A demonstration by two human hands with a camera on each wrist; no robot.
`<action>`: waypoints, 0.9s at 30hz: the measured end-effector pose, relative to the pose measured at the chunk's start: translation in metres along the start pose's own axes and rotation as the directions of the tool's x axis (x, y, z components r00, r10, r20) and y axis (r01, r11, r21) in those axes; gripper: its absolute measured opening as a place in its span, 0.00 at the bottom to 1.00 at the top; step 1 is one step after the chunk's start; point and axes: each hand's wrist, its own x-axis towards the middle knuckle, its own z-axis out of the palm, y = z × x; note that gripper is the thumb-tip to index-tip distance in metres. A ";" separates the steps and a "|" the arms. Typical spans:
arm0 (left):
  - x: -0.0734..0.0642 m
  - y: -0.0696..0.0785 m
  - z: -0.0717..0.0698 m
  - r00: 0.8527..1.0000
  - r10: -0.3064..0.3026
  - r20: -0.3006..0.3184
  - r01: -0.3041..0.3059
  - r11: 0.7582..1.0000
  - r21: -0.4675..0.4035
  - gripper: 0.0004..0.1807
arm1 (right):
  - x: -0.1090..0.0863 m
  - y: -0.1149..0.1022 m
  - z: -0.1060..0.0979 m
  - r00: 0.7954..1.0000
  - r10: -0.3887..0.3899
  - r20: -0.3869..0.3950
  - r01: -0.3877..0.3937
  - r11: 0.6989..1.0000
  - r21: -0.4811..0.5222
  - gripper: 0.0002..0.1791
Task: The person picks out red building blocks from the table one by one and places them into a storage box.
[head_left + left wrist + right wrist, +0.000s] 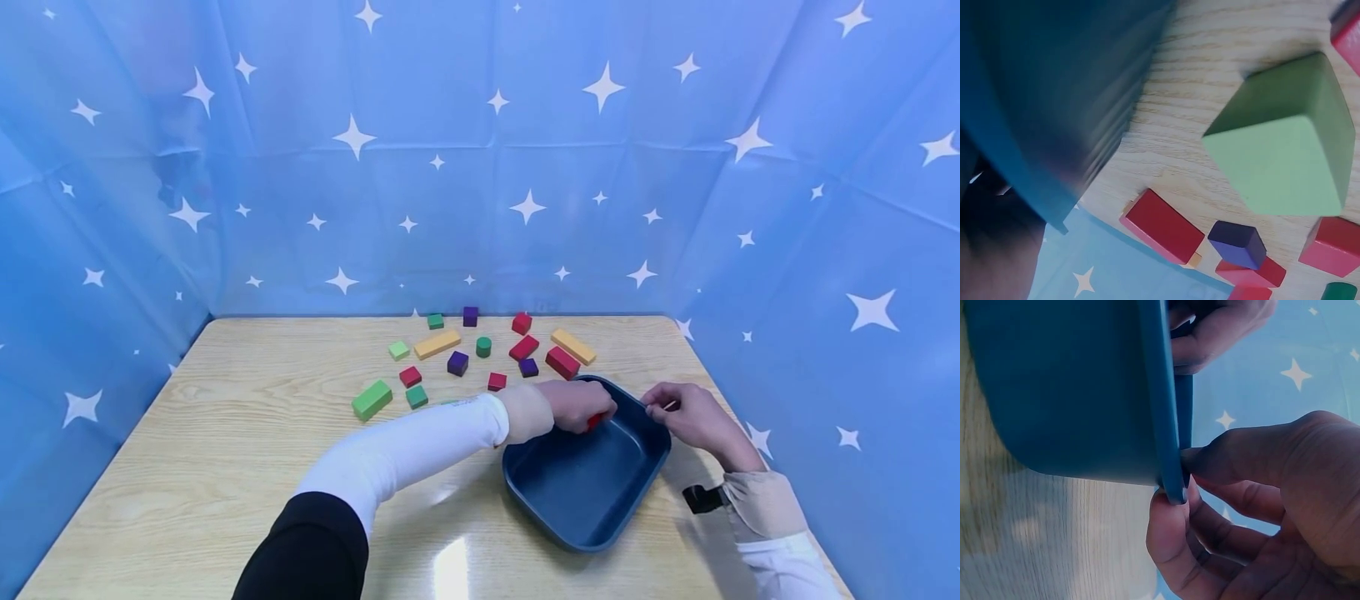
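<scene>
Head: we see the left hand (581, 406) gripping a mostly hidden red block (596, 422) at the blue tray (588, 479) on the desk (225, 433); right hand (693, 421) pinches its rim. Left wrist: we get the left hand dark, cut off. Right wrist: we see the tray partly hiding the left hand.

The right hand (1300, 503) pinches the blue bin (1072, 394) by its rim, near the left hand (1222, 334).

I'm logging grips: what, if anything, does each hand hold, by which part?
The right hand pinches the dark-blue rectangular tray by its rim near a corner; the left hand holds a red block, too hidden to tell where.
</scene>
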 end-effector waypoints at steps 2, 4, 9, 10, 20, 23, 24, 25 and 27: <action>0.000 0.000 0.001 1.000 -0.006 0.000 0.006 1.000 0.001 0.12 | 0.000 -0.001 0.000 1.000 0.002 -0.002 -0.002 1.000 0.000 0.08; 0.000 0.000 0.001 1.000 -0.008 0.000 0.008 1.000 0.007 0.12 | 0.000 -0.001 0.001 1.000 0.003 -0.005 -0.003 1.000 -0.001 0.08; 0.000 0.001 0.003 1.000 -0.014 0.005 0.014 1.000 0.017 0.16 | -0.001 -0.002 0.001 1.000 -0.003 -0.011 0.003 1.000 -0.005 0.08; -0.001 0.001 0.003 1.000 -0.014 0.004 0.014 1.000 0.019 0.18 | -0.001 -0.002 0.001 1.000 -0.003 -0.010 0.002 1.000 -0.005 0.08; -0.014 0.001 -0.003 0.998 0.007 -0.066 -0.004 0.999 0.037 0.33 | -0.001 -0.002 0.003 1.000 0.000 -0.004 0.000 1.000 -0.009 0.09; -0.021 0.002 -0.009 0.996 0.012 -0.085 -0.006 0.997 0.073 0.37 | 0.000 -0.002 0.002 1.000 -0.003 -0.004 0.003 1.000 -0.017 0.09; -0.023 0.003 -0.011 0.996 0.015 -0.090 -0.007 0.996 0.087 0.38 | 0.000 -0.002 0.002 1.000 -0.002 -0.003 0.002 1.000 -0.021 0.09; -0.026 0.003 -0.013 0.995 0.020 -0.096 -0.011 0.995 0.098 0.39 | 0.001 -0.001 0.002 1.000 -0.004 -0.003 0.004 1.000 -0.025 0.09; -0.030 0.003 -0.015 0.993 0.032 -0.113 -0.020 0.994 0.105 0.42 | 0.002 -0.001 0.002 1.000 -0.003 -0.003 0.003 1.000 -0.024 0.09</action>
